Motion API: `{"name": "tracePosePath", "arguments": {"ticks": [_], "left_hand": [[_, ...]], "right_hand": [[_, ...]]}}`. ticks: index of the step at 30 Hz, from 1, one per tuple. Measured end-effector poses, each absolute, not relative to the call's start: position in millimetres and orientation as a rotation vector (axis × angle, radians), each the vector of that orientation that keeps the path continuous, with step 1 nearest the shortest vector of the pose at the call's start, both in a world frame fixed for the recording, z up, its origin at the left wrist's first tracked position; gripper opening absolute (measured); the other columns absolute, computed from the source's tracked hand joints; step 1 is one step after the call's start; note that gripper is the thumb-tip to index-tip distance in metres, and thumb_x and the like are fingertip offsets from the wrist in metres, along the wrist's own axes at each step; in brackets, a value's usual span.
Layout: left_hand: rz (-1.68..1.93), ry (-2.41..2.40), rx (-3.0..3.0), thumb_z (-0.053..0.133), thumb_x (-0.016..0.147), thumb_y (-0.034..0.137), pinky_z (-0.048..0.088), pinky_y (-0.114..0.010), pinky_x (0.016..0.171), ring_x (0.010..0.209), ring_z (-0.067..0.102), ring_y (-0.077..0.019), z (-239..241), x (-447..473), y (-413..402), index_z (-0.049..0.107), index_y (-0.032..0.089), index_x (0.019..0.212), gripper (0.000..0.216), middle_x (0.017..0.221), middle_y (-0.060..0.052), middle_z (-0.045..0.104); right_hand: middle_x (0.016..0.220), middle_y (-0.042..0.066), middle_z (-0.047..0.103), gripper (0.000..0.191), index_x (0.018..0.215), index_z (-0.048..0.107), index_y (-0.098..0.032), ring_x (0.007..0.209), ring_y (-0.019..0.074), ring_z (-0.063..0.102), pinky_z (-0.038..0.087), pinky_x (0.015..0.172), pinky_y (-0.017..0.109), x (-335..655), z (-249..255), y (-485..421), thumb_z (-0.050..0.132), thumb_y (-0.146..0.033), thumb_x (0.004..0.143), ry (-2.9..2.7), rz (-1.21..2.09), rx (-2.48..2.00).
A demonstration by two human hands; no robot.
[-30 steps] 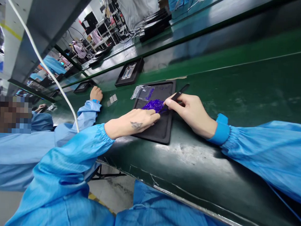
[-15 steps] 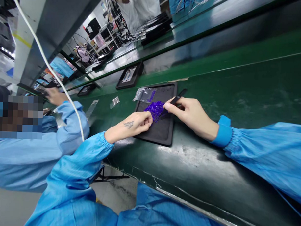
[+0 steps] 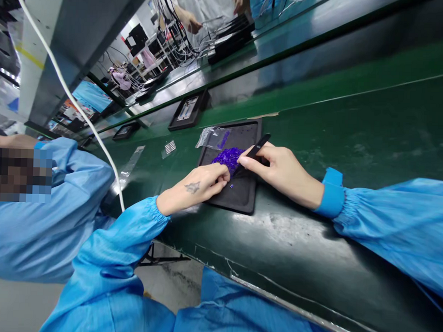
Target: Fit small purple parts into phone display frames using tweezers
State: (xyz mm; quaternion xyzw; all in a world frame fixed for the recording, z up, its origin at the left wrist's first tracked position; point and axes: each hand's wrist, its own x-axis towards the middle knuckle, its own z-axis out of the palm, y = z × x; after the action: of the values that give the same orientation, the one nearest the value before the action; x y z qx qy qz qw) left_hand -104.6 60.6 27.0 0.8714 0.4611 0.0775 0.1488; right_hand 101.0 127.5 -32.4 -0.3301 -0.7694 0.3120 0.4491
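Observation:
A heap of tiny purple pieces (image 3: pixel 227 157) lies on a black tray (image 3: pixel 238 200) in front of me. My right hand (image 3: pixel 279 170) pinches black tweezers (image 3: pixel 259 145), whose tips point down at the heap's right edge. At the heap's lower left, my left hand (image 3: pixel 202 183) is closed with its fingertips pressed together; whatever they hold is hidden. One small purple piece (image 3: pixel 231 186) sits apart on the tray, just below those fingertips. Across the tray's upper left edge rests a clear plastic bag (image 3: pixel 212 137) with some purple pieces inside.
Left of the tray are a small sheet with dark labels (image 3: pixel 169 148) and a clear strip (image 3: pixel 133 161) on the green bench (image 3: pixel 353 136). Behind stands a black box tray (image 3: pixel 188 110). A white cable (image 3: pixel 64 80) hangs at the left, near a co-worker's blue sleeve (image 3: pixel 72 180).
My left hand has shifted slightly right, and a single purple piece now shows below its fingers. The tweezers have tilted a little. The co-worker at left has drawn an arm back toward the head.

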Motion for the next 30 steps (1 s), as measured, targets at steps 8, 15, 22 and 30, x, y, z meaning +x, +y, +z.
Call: {"name": "tracePosePath", "arguments": {"ticks": [8,15,22,30], "left_hand": [[0.159,1.232,2.593,0.048,0.100,0.019,0.045,-0.027,0.076,0.080,0.054,-0.0133,26.7,-100.1,61.4,0.053,0.018,0.099,0.005,0.095,-0.002,0.057],[0.076,1.205,2.640,0.047,0.102,0.020,0.046,-0.028,0.078,0.085,0.056,-0.0155,27.1,-96.5,70.6,0.051,0.019,0.094,0.009,0.094,-0.003,0.060],[-0.128,1.276,2.803,0.038,0.103,0.019,0.051,-0.035,0.085,0.092,0.061,-0.0212,29.3,-94.6,70.0,0.054,0.013,0.104,0.017,0.104,-0.011,0.063],[-0.120,1.226,2.822,0.044,0.099,0.016,0.050,-0.034,0.086,0.091,0.061,-0.0212,28.8,-96.3,68.2,0.054,0.011,0.106,0.013,0.101,-0.012,0.063]], "right_hand": [[0.097,0.009,0.076,0.023,0.089,0.078,-0.018,0.090,0.0265,0.070,0.052,0.085,0.040,101.7,-31.8,129.3,0.062,-0.034,0.088,-1.828,0.791,-0.867],[0.091,0.010,0.075,0.027,0.086,0.077,-0.018,0.085,0.0276,0.069,0.050,0.080,0.041,102.6,-30.1,132.6,0.062,-0.040,0.087,-1.853,0.800,-0.880],[0.083,0.012,0.074,0.028,0.075,0.072,-0.021,0.082,0.0307,0.067,0.050,0.079,0.046,103.0,-27.0,139.0,0.064,-0.048,0.079,-1.814,0.830,-0.868],[0.079,0.012,0.073,0.033,0.070,0.070,-0.022,0.080,0.0301,0.068,0.051,0.075,0.043,104.3,-23.4,138.8,0.064,-0.053,0.078,-1.845,0.837,-0.894]]}}
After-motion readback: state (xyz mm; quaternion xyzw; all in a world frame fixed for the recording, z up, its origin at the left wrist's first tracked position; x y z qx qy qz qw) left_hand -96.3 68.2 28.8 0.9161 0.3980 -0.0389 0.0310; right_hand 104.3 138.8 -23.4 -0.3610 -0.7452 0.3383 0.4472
